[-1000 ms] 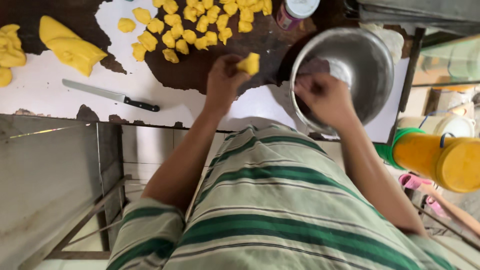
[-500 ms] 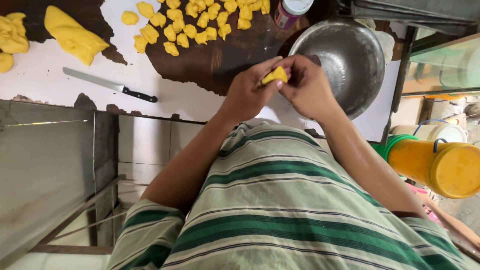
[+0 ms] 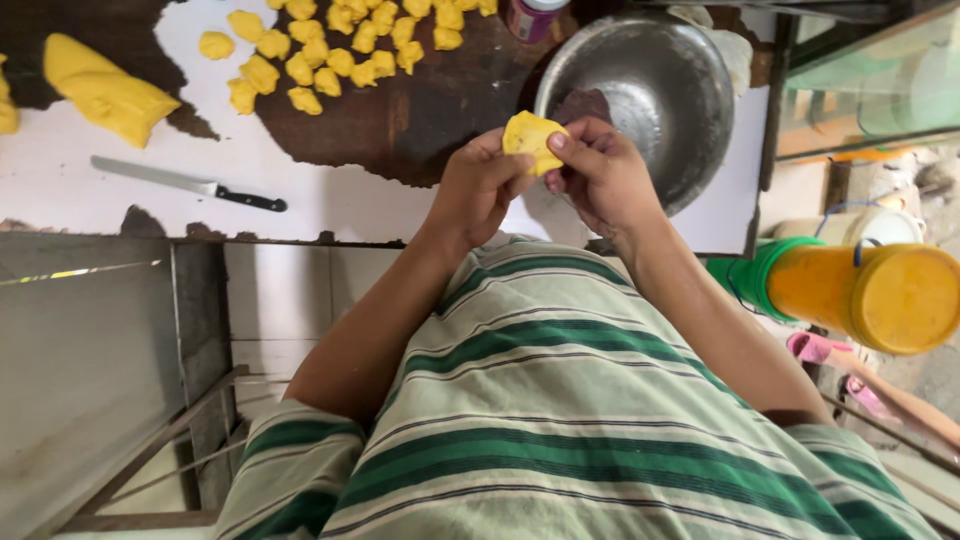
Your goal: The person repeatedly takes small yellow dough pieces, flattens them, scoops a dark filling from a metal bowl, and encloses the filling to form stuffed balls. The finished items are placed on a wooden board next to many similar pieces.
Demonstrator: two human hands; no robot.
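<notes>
While the steel bowl (image 3: 640, 100) sits just beyond, left hand (image 3: 478, 185) and right hand (image 3: 600, 175) both pinch one flattened yellow dough piece (image 3: 530, 135) between them, fingers closed on its edges, over the table edge.

A single view is given from a head-worn camera, aimed steeply down over the green-striped shirt (image 3: 560, 400) at the worn white-and-brown worktop (image 3: 120, 190), seen at arm's length; no second view is shared
</notes>
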